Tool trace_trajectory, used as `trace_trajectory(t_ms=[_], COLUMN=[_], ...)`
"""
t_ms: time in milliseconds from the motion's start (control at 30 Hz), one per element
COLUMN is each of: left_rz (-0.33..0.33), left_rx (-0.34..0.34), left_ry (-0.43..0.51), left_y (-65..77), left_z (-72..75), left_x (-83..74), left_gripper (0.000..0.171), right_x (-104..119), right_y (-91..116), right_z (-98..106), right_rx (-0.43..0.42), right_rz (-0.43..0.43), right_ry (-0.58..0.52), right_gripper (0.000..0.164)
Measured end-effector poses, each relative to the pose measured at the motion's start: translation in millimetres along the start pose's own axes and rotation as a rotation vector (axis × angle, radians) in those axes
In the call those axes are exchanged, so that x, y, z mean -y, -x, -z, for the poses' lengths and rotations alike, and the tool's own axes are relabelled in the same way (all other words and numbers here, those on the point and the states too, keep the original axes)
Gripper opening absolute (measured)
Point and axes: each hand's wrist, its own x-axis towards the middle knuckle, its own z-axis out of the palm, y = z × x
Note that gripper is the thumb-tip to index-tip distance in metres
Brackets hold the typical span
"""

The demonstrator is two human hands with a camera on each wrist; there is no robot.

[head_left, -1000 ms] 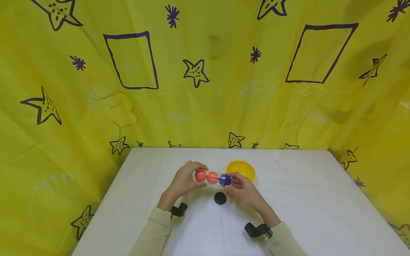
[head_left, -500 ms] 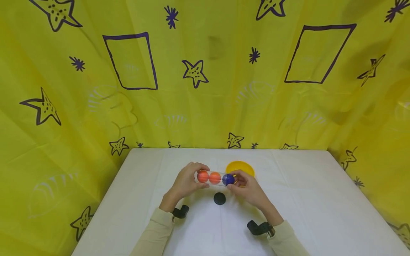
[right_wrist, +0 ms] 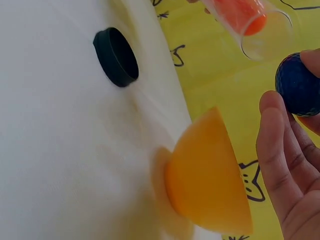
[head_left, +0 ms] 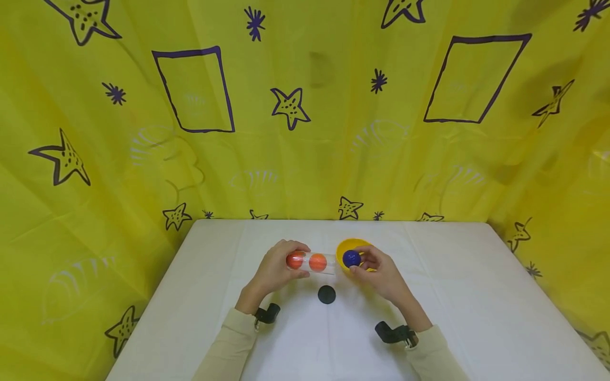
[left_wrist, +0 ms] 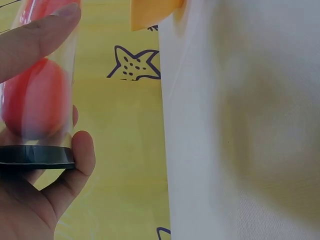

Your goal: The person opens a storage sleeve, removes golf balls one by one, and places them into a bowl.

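My left hand [head_left: 276, 270] grips a clear plastic tube [head_left: 329, 264] by its left end, holding it sideways above the table. Two orange balls [head_left: 317, 262] sit inside, and a dark cap [left_wrist: 37, 157] closes the end near my palm. The tube's right end is uncovered, as the right wrist view shows. Between thumb and fingertips, my right hand [head_left: 381, 272] pinches a dark blue dimpled ball, like a golf ball [head_left: 351, 258]. In the head view this ball overlaps the yellow bowl [head_left: 348, 244], which stands on the table behind it.
A black round lid [head_left: 326, 295] lies on the white-covered table [head_left: 448, 296] in front of the tube; the right wrist view shows its hollow side and rim. A yellow curtain [head_left: 305, 174] with drawn stars hangs behind and at both sides of the table.
My right hand has drawn the blue golf ball out of the tube's right end and carried it rightward, over toward the bowl. The left hand and tube have stayed nearly still.
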Motion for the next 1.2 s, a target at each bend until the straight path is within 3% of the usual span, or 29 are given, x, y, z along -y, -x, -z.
trace_trajectory(t_ms=[433, 800, 1200], left_rz=[0.009, 0.017, 0.015], left_rx=[0.007, 0.003, -0.008], left_ry=[-0.010, 0.007, 0.015], left_y=[0.9, 1.7, 1.8], left_z=[3.0, 4.8, 5.5], left_x=[0.9, 1.7, 3.9], left_gripper=[0.050, 0.049, 0.049], right_x=[-8.8, -21.7, -25.2], right_y=[1.3, -1.9, -8.5], right_z=[19.7, 23.5, 16.3], right_rx=[-0.135, -0.208, -0.245], right_rz=[0.053, 0.078, -0.024], right_ry=[0.148, 0.231, 0.270], right_gripper=[0.044, 0.044, 0.047])
